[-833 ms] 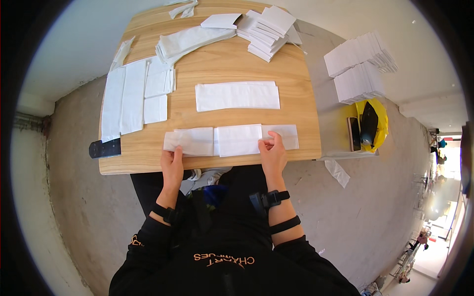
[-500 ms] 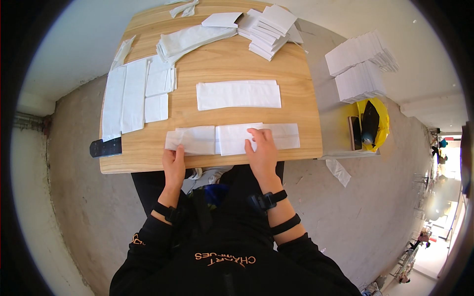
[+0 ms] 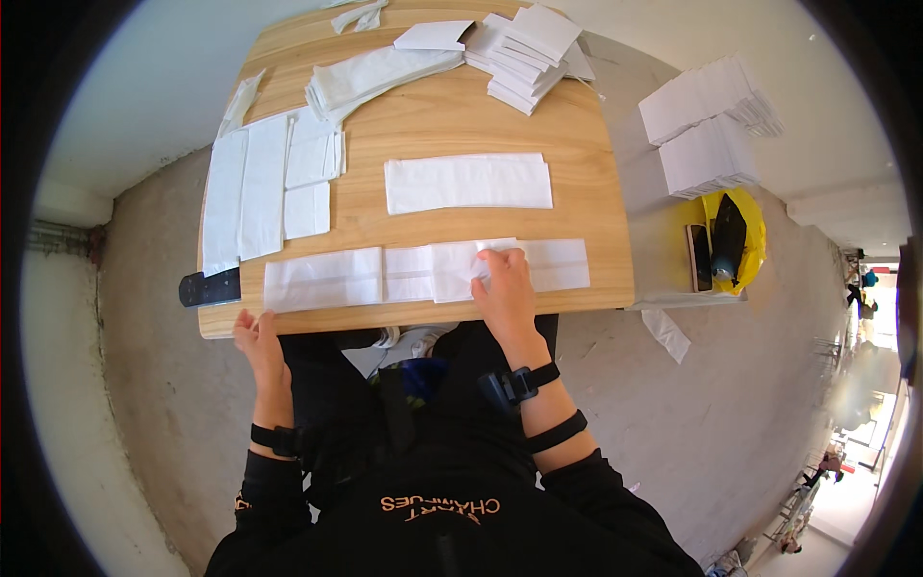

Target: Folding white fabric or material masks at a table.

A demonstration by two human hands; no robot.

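Note:
A long, thin white strip [image 3: 323, 280] of folded, slightly see-through film or paper lies along the table's front edge. Its flat panels overlap, and a white piece [image 3: 460, 272] lies over its middle right. My right hand [image 3: 507, 293] rests on that piece with bent fingertips, thumb and forefinger apart. Just off the strip's left end, at the table edge, is my left hand [image 3: 261, 348], its fingers apart and holding nothing. Beyond the strip lies a flat stack of similar white pieces [image 3: 468, 183].
More white strips [image 3: 261, 197] lie at the left, beside a black phone-like object [image 3: 210, 288]. Folded white sheets [image 3: 385, 75] and white card sleeves [image 3: 531, 53] sit at the back. On the right side surface are white stacks [image 3: 707, 154], a phone [image 3: 698, 258] and a yellow bag [image 3: 753, 240].
My left hand has moved left and toward me, off the strip. The strip's left part now reaches farther left, laid out longer. My right hand has stayed nearly in place.

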